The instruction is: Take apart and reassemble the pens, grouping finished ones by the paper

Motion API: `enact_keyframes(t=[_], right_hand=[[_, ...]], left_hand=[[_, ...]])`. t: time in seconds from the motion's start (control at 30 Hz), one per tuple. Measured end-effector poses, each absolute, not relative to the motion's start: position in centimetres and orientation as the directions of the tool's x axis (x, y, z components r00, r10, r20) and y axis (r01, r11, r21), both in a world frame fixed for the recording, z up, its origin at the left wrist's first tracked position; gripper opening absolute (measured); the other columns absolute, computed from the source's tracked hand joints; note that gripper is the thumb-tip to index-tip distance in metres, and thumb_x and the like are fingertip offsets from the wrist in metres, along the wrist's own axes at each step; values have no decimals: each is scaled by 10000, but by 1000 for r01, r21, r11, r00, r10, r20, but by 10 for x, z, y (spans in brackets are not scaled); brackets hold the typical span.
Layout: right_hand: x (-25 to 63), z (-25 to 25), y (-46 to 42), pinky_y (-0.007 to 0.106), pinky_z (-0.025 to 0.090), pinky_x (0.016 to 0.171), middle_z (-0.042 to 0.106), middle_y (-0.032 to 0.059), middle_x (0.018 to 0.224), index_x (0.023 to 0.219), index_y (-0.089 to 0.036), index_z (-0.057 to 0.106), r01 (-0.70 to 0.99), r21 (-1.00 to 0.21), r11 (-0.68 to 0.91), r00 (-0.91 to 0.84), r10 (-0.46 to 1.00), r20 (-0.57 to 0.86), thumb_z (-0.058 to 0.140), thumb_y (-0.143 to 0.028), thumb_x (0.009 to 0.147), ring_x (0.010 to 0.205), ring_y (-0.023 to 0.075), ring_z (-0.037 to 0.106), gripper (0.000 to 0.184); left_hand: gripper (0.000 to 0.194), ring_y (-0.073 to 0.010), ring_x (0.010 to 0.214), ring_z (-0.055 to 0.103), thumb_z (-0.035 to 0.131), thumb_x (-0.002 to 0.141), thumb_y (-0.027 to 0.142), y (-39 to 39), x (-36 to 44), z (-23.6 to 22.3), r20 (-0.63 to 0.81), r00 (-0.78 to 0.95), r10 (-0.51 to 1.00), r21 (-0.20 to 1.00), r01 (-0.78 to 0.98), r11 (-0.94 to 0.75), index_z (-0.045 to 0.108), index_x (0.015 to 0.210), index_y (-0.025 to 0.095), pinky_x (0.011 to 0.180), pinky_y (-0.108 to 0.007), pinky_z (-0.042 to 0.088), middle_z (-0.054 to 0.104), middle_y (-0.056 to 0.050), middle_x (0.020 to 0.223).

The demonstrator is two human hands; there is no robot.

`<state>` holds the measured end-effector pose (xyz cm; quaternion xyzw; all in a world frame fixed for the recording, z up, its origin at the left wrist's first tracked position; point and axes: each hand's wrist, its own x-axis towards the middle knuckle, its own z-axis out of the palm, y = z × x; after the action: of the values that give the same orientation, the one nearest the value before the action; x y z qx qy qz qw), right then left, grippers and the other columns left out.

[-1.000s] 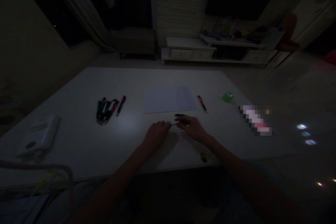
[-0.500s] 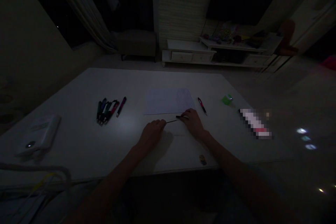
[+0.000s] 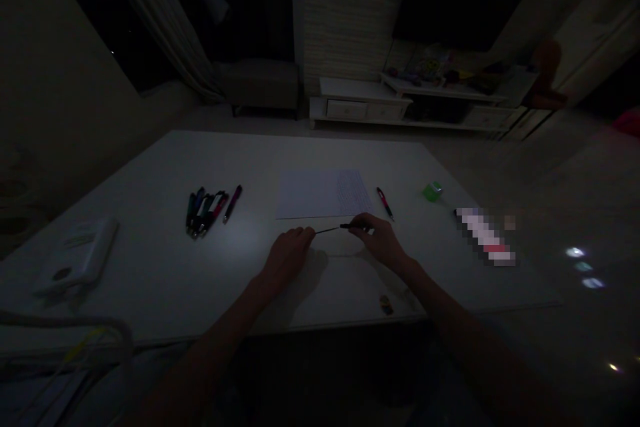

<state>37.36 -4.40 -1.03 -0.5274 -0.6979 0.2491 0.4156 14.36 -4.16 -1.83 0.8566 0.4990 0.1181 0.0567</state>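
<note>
My left hand (image 3: 289, 255) is closed on a thin rod that looks like a pen refill (image 3: 326, 231), which sticks out to the right just above the table. My right hand (image 3: 380, 239) pinches a short black pen barrel (image 3: 346, 226), its end pointing left at the tip of the refill. Whether the two parts touch is too dark to tell. Behind the hands lies a sheet of paper (image 3: 315, 193) with writing on its right part. A red and black pen (image 3: 385, 203) rests to the right of the paper.
On the white table (image 3: 200, 160), several pens (image 3: 206, 213) lie bunched at left, a purple pen (image 3: 233, 203) beside them. A white box (image 3: 80, 253) stands far left. At right are a green container (image 3: 433, 191) and a blurred-out phone-like object (image 3: 484, 237). A small oval item (image 3: 386, 305) lies near the front edge.
My right hand has turned and shifted slightly right, and the black barrel now lines up with the refill. My left hand has hardly moved.
</note>
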Motion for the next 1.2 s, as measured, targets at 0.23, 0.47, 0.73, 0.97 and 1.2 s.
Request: enact_keyframes(t=[0.23,0.47,0.73,0.97,1.2], right_hand=[[367,-10,-47,256,432,635,662,25,777,811,-182,641,509,-776,372,-155,927,342,622,-278,740,686,132,573,121],[352,-12,-58,255,453,644,672,31,765,791,-180,669,504,-780,371,-201,929,311,638,-289,729,656,127,579,129],[351,-11,-61,249,460,641,672,39,766,796,-175,678,486,-785,384,-215,923,319,660,-288,711,665,130,590,143],[343,-7,-66,249,463,615,689,44,740,766,-176,690,458,-850,259,-167,965,204,649,-346,708,665,146,614,184],[344,-7,-61,242,445,550,666,45,646,736,-143,685,360,-932,51,-148,989,-3,664,-392,670,563,129,582,258]], left_hand=[[215,-169,766,538,307,932,252,-44,148,-19,121,488,864,204,840,-503,516,949,209,679,-282,359,589,-33,852],[181,-177,814,560,444,896,266,-49,158,-24,190,525,829,275,783,-559,513,1042,185,710,-290,363,630,-38,882],[166,-176,844,545,451,895,272,-51,159,-21,235,608,758,214,728,-651,547,989,175,718,-306,353,635,-39,899],[185,-179,803,546,428,903,280,-53,159,-21,288,619,731,130,731,-670,539,1004,173,693,-314,345,627,-45,863],[255,-193,806,548,399,913,264,-54,158,-23,389,653,650,10,702,-712,487,1118,140,688,-325,351,615,-76,865]])
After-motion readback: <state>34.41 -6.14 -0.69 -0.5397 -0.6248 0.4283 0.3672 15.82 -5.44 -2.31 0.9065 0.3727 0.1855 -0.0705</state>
